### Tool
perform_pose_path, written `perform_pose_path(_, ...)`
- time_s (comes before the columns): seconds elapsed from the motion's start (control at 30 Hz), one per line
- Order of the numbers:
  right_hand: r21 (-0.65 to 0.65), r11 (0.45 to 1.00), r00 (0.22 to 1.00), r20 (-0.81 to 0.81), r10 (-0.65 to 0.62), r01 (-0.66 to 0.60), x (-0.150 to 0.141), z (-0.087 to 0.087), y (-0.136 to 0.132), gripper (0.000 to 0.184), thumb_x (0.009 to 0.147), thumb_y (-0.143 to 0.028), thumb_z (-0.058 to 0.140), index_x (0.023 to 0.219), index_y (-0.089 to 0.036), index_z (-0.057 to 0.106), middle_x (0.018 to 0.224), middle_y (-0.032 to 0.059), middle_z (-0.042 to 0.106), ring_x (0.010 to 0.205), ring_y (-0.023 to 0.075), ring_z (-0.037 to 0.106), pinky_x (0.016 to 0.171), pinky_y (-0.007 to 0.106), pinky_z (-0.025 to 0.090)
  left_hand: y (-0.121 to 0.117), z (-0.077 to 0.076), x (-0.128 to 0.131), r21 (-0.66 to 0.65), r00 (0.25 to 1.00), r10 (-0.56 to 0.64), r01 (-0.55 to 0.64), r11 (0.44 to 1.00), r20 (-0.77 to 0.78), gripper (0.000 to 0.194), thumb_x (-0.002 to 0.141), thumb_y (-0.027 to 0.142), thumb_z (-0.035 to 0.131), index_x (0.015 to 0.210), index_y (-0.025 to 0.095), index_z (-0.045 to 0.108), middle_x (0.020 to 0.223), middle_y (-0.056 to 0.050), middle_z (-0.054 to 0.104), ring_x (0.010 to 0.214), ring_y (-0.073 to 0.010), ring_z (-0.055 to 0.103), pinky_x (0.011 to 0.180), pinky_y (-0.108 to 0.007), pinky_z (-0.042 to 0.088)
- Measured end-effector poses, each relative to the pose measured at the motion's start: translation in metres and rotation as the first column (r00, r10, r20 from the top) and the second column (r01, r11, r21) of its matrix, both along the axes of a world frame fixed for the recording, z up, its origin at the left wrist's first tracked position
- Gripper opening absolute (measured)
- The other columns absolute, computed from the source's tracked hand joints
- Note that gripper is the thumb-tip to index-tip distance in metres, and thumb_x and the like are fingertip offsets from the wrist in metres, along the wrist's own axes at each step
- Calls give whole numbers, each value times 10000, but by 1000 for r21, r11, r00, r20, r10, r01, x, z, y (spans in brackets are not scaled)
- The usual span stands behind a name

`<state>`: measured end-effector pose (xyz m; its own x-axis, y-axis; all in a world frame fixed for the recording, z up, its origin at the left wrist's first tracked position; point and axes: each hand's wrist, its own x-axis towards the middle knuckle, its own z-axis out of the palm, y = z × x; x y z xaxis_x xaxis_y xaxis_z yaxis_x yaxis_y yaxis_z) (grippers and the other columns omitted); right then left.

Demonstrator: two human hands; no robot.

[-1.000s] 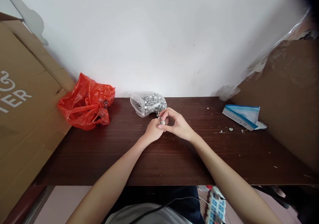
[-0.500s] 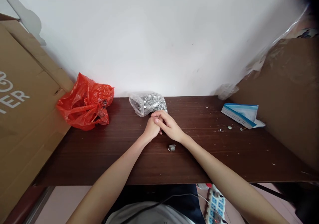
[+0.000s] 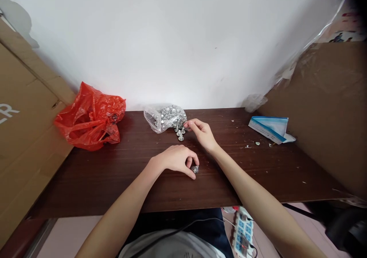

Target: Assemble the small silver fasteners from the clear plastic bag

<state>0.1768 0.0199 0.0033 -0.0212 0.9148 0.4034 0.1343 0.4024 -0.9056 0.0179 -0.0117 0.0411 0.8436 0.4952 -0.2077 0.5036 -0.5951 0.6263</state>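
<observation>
My left hand (image 3: 179, 159) is low over the brown table, its thumb and fingertips closed around a small round silver metal part (image 3: 195, 169). Farther back, my right hand (image 3: 203, 135) has its fingertips drawn together beside several loose silver metal pieces with round flat heads (image 3: 180, 133). Whether a piece is between those fingertips is too small to tell. Just behind the loose pieces lies a clear plastic bag (image 3: 156, 121) full of similar metal pieces, its mouth facing left.
A crumpled red plastic bag (image 3: 91, 116) lies at the left by a large cardboard box (image 3: 25, 128). On the right are a blue-and-white packet (image 3: 269, 128), small scraps (image 3: 257, 143), a crumpled clear plastic piece (image 3: 254, 102) and another cardboard box (image 3: 323, 109). A power strip (image 3: 243, 233) is below the table edge.
My clasped hands have come apart. The left has moved down to the round metal part and closed on it; the right stays by the bag, where loose metal pieces now show.
</observation>
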Motion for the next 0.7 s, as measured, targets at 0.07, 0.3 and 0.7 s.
perform_pose_path(0.07, 12, 1000, 999, 45, 9, -9, -1, -1, -1, 351, 872, -506, 538, 815, -190, 680, 901, 57, 676, 857, 187, 604, 790, 327, 491, 1, -2, 0, 24, 1000, -7, 7, 1000, -1, 290, 645, 329, 769, 911, 223, 719, 670, 48, 671, 567, -88, 534, 550, -206, 327)
perform_pose_path(0.3, 11, 999, 998, 51, 34, -35, 0, -1, -3, 307, 877, -459, 547, 817, -190, 682, 910, 58, 669, 863, 189, 606, 775, 336, 502, 8, -13, -3, -156, 948, 152, -111, 981, 279, 255, 717, 273, 682, 942, 154, 700, 709, -14, 648, 613, -114, 560, 570, -219, 424)
perform_pose_path(0.7, 1, 1000, 998, -68, 13, -13, -3, 7, -7, 291, 865, -469, 561, 821, -195, 650, 776, 21, 628, 728, 158, 569, 702, 309, 488, 23, -17, -6, -39, 569, 431, -572, 819, 700, 360, 765, 235, 658, 1121, 188, 640, 920, -30, 641, 622, -67, 520, 592, -188, 455)
